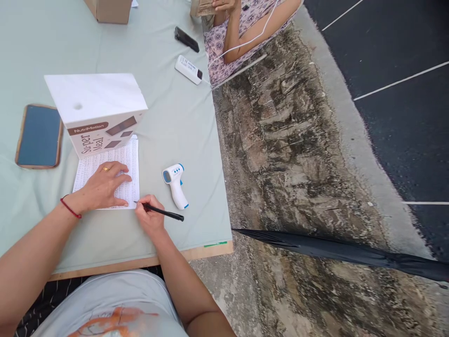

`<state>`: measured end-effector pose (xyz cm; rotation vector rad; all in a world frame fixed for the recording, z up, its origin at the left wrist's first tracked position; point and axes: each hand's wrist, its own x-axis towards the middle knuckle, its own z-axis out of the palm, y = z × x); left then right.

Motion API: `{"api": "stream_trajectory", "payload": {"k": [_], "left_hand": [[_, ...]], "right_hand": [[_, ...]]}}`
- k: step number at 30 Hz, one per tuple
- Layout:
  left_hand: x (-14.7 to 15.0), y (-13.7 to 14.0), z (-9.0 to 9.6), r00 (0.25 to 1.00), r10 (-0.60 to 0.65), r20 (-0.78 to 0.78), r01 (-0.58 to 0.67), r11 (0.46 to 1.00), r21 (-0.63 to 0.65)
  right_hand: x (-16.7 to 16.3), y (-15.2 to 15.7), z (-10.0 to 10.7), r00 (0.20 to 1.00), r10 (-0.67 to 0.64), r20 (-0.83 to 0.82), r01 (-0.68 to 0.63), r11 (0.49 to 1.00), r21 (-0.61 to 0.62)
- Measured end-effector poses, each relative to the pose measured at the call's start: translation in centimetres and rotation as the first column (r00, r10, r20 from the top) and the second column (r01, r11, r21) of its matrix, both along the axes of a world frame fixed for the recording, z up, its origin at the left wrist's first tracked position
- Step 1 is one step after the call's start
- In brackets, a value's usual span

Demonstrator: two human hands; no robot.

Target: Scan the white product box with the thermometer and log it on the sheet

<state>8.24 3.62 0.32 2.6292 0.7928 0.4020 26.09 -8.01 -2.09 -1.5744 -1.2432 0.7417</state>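
My left hand (107, 185) lies flat with fingers spread on a sheet of paper (131, 161) covered in dense rows of writing. A ring and a red bracelet show on that hand and wrist. My right hand (150, 216) is closed around a black pen (164, 213), its tip at the paper's lower right corner. Beyond the left hand a white box (101, 96) printed "NutriMotion Super Meal" stands over the sheet's upper part and hides it. To the right of the pen lies a white and blue infrared thermometer (175, 185).
A wood-framed dark tablet (38, 135) lies at the left of the cloth-covered table (182, 131). Farther off are a white device (188, 69) with a cable, a black object (186, 39) and a cardboard box (112, 10). Another person's arm (259, 37) is beyond the table's right edge.
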Motion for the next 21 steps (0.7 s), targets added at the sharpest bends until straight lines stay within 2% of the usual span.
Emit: {"api": "stream_trajectory", "payload": {"k": [6, 12, 21], "left_hand": [[-0.01, 0.01, -0.01, 1.0, 0.006, 0.002, -0.006, 1.0, -0.011], [0.05, -0.02, 0.09, 1.0, 0.013, -0.004, -0.013, 1.0, -0.014], [0.03, 0.04, 0.12, 1.0, 0.013, 0.001, -0.013, 0.999, -0.035]], "right_hand": [[-0.03, -0.01, -0.16, 1.0, -0.018, 0.014, 0.018, 1.0, 0.019], [-0.01, -0.05, -0.17, 0.997, -0.061, -0.044, 0.062, 0.998, 0.004], [-0.09, 0.06, -0.11, 0.999, -0.047, 0.0, 0.047, 0.999, -0.009]]}}
